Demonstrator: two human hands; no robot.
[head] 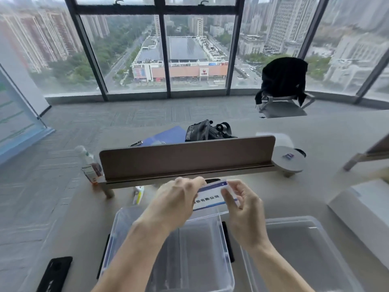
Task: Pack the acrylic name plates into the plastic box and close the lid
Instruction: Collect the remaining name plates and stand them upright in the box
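Observation:
I hold an acrylic name plate (210, 197), white with blue bands and dark characters, above the far edge of the clear plastic box (228, 260). My left hand (174, 203) grips its left end from above. My right hand (242, 204) pinches its right end. The box stands open on the desk below my forearms, with clear plates lying inside it. Its clear lid (305, 245) lies flat on the desk to the right of the box.
A brown desk divider (187, 159) stands just beyond my hands. A black phone (55, 275) lies at the near left. A bottle (88, 163) stands at the divider's left end, a round grey stand (289, 160) at its right. A white box (362, 209) sits far right.

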